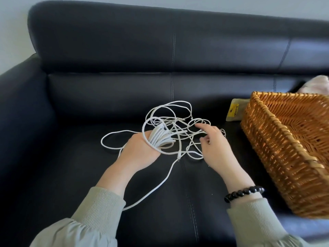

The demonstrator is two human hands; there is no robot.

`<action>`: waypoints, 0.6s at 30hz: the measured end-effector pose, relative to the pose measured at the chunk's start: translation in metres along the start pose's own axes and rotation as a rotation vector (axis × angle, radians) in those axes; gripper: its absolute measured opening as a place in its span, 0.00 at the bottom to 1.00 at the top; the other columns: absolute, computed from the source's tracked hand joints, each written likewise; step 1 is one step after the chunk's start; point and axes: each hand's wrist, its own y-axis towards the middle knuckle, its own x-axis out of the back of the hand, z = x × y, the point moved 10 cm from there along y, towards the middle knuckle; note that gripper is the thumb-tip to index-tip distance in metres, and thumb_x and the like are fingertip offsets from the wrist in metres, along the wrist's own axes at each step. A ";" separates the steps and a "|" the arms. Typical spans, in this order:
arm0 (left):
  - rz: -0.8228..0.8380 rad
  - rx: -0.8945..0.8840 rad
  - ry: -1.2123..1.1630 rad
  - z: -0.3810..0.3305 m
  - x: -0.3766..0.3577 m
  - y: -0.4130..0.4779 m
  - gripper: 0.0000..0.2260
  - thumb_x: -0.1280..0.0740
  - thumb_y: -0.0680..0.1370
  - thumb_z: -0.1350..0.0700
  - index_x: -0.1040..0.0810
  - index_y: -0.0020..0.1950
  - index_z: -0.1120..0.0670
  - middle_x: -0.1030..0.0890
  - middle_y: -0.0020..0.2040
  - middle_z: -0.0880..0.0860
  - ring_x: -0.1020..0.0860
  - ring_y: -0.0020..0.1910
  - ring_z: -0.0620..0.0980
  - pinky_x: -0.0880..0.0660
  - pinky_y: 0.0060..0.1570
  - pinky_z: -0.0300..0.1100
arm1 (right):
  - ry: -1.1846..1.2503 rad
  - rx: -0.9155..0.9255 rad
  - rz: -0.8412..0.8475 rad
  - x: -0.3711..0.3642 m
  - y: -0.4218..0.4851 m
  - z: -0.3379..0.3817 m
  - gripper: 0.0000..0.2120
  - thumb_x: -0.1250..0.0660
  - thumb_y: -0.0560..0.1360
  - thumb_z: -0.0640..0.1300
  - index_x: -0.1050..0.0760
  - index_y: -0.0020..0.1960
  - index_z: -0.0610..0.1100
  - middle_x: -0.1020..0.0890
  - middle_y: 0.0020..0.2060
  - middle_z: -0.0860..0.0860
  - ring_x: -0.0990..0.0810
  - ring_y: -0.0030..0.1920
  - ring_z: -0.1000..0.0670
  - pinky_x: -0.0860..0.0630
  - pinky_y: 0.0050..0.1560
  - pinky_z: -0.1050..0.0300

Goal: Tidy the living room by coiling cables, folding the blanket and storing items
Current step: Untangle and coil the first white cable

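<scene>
A long white cable (170,120) lies in a loose tangle on the seat of a black leather sofa (106,50). My left hand (140,150) grips a bundle of several wound loops of that cable (161,137). A loose strand runs from the bundle down toward my left sleeve. My right hand (215,145) rests on the tangle's right side, index finger stretched forward, with thin strands under its fingers. Whether it pinches a strand is unclear.
A large wicker basket (277,139) stands on the seat at the right, tilted toward me. A small yellow-labelled packet (234,112) lies behind its left corner. A pale pink fabric (316,85) shows at the far right edge.
</scene>
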 end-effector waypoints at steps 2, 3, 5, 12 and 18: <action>0.048 -0.062 0.026 -0.008 -0.002 -0.004 0.16 0.34 0.73 0.60 0.24 0.36 0.37 0.23 0.31 0.45 0.29 0.30 0.43 0.30 0.33 0.38 | -0.069 0.075 0.069 -0.012 -0.002 0.008 0.26 0.42 0.79 0.35 0.39 0.74 0.54 0.31 0.55 0.53 0.27 0.43 0.56 0.28 0.45 0.65; 0.071 -0.085 0.055 -0.010 -0.004 -0.005 0.18 0.34 0.73 0.60 0.25 0.34 0.36 0.23 0.30 0.42 0.29 0.29 0.43 0.30 0.33 0.36 | -0.096 0.109 0.104 -0.017 -0.003 0.012 0.29 0.42 0.79 0.35 0.42 0.74 0.56 0.32 0.54 0.53 0.27 0.44 0.55 0.26 0.47 0.60; 0.094 -0.139 0.112 -0.017 -0.007 -0.008 0.17 0.33 0.73 0.61 0.27 0.34 0.38 0.24 0.30 0.42 0.28 0.31 0.44 0.30 0.34 0.36 | -0.122 0.168 0.181 -0.026 -0.006 0.020 0.31 0.42 0.78 0.34 0.43 0.74 0.59 0.33 0.51 0.53 0.27 0.45 0.53 0.25 0.49 0.56; 0.073 -0.226 0.194 -0.024 -0.006 -0.010 0.20 0.34 0.73 0.62 0.30 0.33 0.36 0.26 0.29 0.44 0.30 0.29 0.44 0.34 0.32 0.34 | -0.077 0.183 0.288 -0.036 -0.009 0.024 0.16 0.37 0.77 0.37 0.22 0.57 0.54 0.25 0.47 0.54 0.25 0.48 0.54 0.28 0.47 0.64; 0.025 -0.207 0.330 -0.017 -0.004 -0.004 0.11 0.33 0.74 0.57 0.28 0.44 0.40 0.24 0.33 0.44 0.25 0.34 0.45 0.26 0.35 0.38 | -0.145 0.019 0.009 -0.003 -0.002 0.006 0.12 0.38 0.76 0.35 0.21 0.55 0.46 0.20 0.44 0.52 0.23 0.43 0.52 0.30 0.42 0.64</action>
